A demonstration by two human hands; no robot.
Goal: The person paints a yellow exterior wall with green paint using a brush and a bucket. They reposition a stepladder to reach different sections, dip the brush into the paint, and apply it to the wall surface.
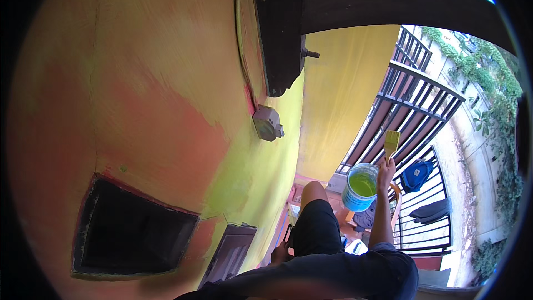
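My right hand (385, 174) is closed round the handle of a flat paintbrush (392, 140), its bristles pointing up and coated yellow-green. Just left of that hand is a blue bucket (356, 201) with bright green paint (363, 184) inside. Whether the bucket hangs from the hand or rests on something, I cannot tell. Low beside my bent knee, my left hand (281, 254) is closed, its fingers partly hidden, next to a thin dark object. To the left stands a wall (166, 105) in patches of orange-red and yellow-green.
A dark beam (400, 0) arches overhead, with a bolt (312, 54) sticking out below. On the wall are a grey electrical box (267, 123) with a cable and a dark square opening (133, 230). A blue bag (416, 175) and dark cloth (430, 211) lie on the gate (411, 91) side.
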